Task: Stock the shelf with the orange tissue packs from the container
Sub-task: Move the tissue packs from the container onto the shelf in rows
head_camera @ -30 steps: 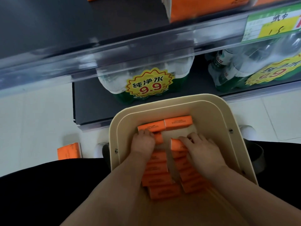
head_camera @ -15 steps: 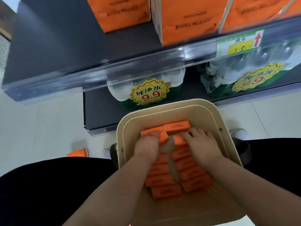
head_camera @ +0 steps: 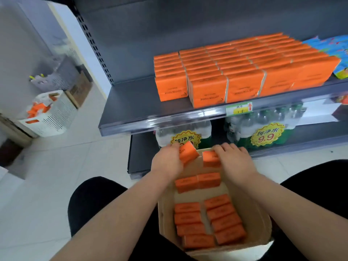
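I've brought the left hand (head_camera: pixel 167 162) and right hand (head_camera: pixel 235 161) up from the container (head_camera: pixel 259 223) at lower centre, each gripping a pack (head_camera: pixel 187 152), so the shelf (head_camera: pixel 131 110) comes next

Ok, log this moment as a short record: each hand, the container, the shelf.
left hand: grips a tilted orange pack over the far end of the container
right hand: grips a second pack beside it
container: beige, more packs lying in rows inside
shelf: orange stacks on its right part
below shelf: bottled water
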The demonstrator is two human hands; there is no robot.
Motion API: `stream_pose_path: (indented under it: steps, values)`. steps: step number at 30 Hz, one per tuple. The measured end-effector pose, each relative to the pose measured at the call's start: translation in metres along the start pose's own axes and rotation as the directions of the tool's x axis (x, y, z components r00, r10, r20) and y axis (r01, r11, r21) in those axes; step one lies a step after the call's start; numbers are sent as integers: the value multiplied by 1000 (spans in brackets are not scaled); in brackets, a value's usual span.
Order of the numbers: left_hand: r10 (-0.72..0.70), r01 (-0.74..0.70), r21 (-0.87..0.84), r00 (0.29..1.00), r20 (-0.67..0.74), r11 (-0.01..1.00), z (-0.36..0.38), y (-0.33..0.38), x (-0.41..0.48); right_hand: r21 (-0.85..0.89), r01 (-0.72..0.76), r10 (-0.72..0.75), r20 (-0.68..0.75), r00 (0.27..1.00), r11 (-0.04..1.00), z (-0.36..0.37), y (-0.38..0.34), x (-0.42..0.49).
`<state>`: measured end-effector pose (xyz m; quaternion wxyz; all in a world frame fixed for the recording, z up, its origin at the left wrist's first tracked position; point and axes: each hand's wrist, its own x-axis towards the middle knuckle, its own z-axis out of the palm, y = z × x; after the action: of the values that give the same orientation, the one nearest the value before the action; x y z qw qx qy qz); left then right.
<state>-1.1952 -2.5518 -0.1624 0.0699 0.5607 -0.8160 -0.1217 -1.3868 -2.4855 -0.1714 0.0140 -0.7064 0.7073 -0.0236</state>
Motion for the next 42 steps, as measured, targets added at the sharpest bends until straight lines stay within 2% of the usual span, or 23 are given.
stream_pose_path:
  steps: [5,12,15,19,26,30,33,37,42]
  values:
    - [39,-46,-66,994,-104,997,-48,9,2,10,21,-19,-107,994,1000,-41,4,1]
    - [97,-84,68,970,-225,994,-114,13,42,72,27,-5,-291,957,997,-74,6,18]
    - [83,-53,129,968,-236,990,-134,13,73,59,9,9,-296,955,998,-82,12,30]
    - [66,-23,256,985,-161,966,-141,17,110,85,-1,25,-291,957,996,-82,19,44]
    - [66,-24,367,993,-102,930,-131,24,159,111,-8,37,-264,964,994,-77,30,61]
    - [110,-38,420,983,-148,907,-124,19,173,127,-2,33,-245,969,992,-77,33,66]
    - [108,-17,355,966,-237,935,-118,15,175,132,-2,33,-238,971,991,-75,31,69]
    - [135,-81,191,948,-289,978,-115,7,170,130,45,-12,-243,970,991,-82,17,76]
    - [13,-36,-38,870,-494,999,-130,-15,139,162,173,-120,-292,949,971,-111,-17,95]
